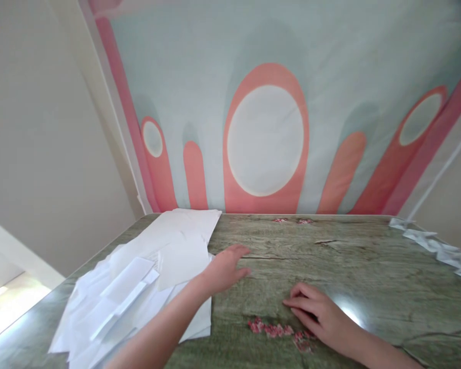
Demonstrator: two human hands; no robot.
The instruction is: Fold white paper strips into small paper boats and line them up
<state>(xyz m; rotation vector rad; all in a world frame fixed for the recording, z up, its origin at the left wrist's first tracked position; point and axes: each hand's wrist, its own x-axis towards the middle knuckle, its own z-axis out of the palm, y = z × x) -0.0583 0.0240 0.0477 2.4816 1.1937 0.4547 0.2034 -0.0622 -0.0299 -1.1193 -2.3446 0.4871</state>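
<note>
Paper pile [186,264], white, lay on a wood-grained table [261,246]; it served as landmark for all positions below. Sheets overlapped loosely and at odd angles, the farthest reaching the table's far edge. A squarish sheet sat on top at the pile's right side; to its left, on the pile's middle, narrow folded strips [126,284] lay slantwise.

Left hand [226,267]: just past the pile's right edge, forearm crossing over the near part of the sheets. Fingers loosely extended, thumb apart from them, nothing seen between. Could not tell whether the wrist touched paper.

Right hand [318,311]: well apart from the pile, to its right and nearer the wearer. Fingers half curled, thumb and index fingertips close to each other. Could not tell whether anything was pinched there. Pink blossoms [272,329] ran in a row between the pile and this hand, partly hidden by it at their right end.

Far to the right of the pile, along the table's edge: a line of white folded papers [432,243], set one after another. A bright glare spot lay right of the pile, behind the right wrist. Beyond the pile rose a pale green backdrop [200,66] bearing coral arch shapes and white ovals.
</note>
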